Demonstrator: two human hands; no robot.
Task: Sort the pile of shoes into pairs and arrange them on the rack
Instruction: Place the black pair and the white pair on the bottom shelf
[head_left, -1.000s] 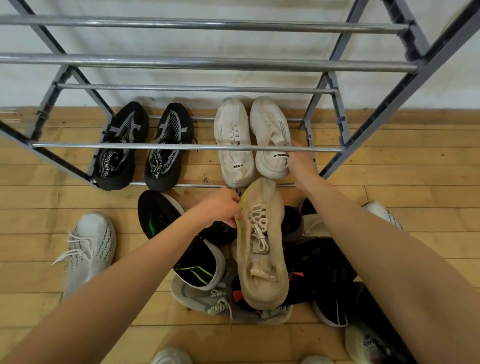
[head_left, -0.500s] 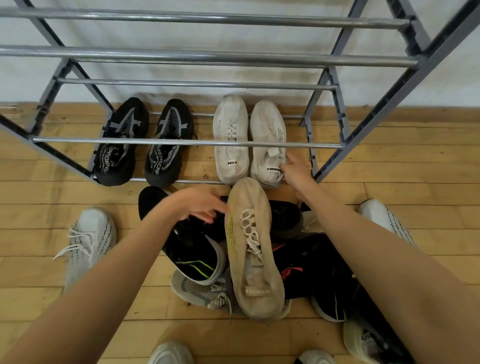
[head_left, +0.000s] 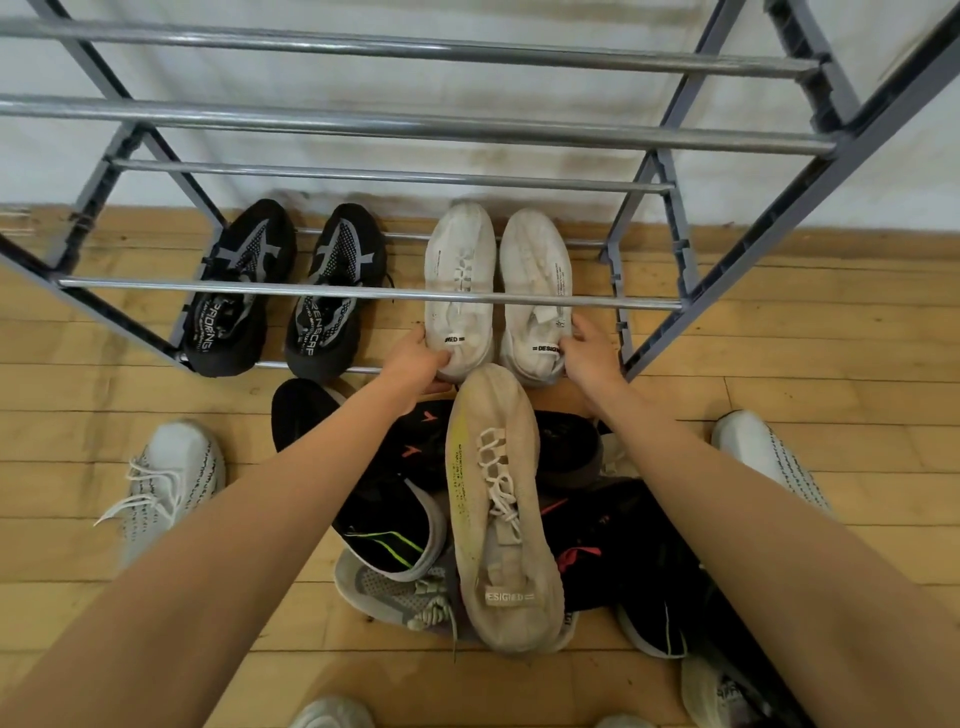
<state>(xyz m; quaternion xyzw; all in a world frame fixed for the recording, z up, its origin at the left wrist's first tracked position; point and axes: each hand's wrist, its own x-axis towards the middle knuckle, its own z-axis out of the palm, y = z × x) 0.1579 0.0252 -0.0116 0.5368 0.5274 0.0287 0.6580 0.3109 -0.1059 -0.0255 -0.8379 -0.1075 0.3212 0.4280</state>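
White sneakers (head_left: 496, 291) on the rack (head_left: 363, 293): left hand (head_left: 415, 358) left the beige sneaker (head_left: 501, 514), now both hands (head_left: 589, 353) grasp their heels, squaring the pair.

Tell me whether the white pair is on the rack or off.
On: both white shoes lie across the rack's bottom bars, each hand at a heel.

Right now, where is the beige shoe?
In the head view, the beige shoe lies on top of the pile, centre, just in front of the white pair on the rack.
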